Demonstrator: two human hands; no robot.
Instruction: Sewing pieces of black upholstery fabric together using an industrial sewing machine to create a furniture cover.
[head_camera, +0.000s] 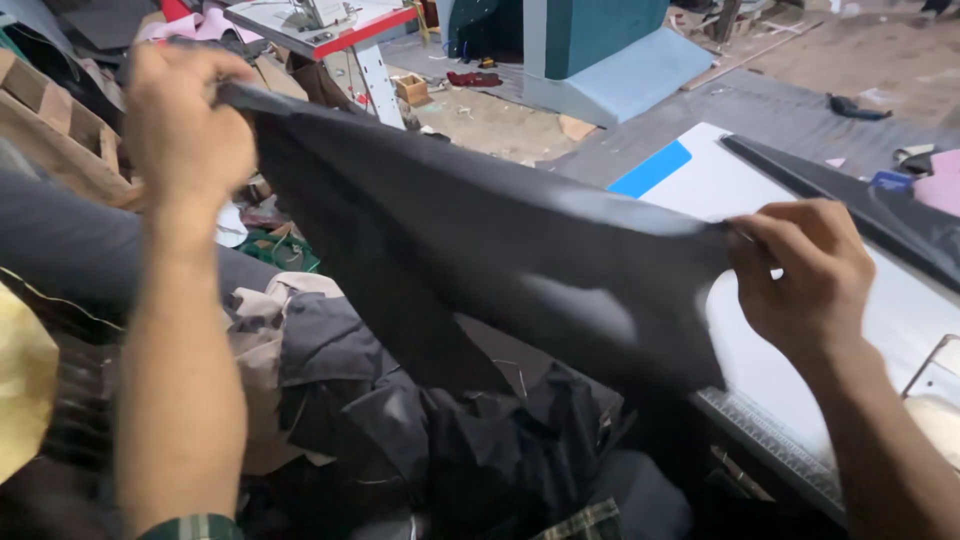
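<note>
Head view: black sheet (480, 250) stretched between both hands, off the white tabletop (740, 190).
Left hand (185, 125) and right hand (805, 275) each pinch an edge (it sags mid-air); laying flat looks undone.

Small open cardboard box (411, 88) on the floor, top centre, beside the white perforated machine leg (378, 84); tan, squarish. Flat tan cardboard scrap (576, 127) lies on the floor right of it. Blue rectangular label (650, 169) sits at the far corner of the white counter (720, 180). No screens or signs visible.
</note>
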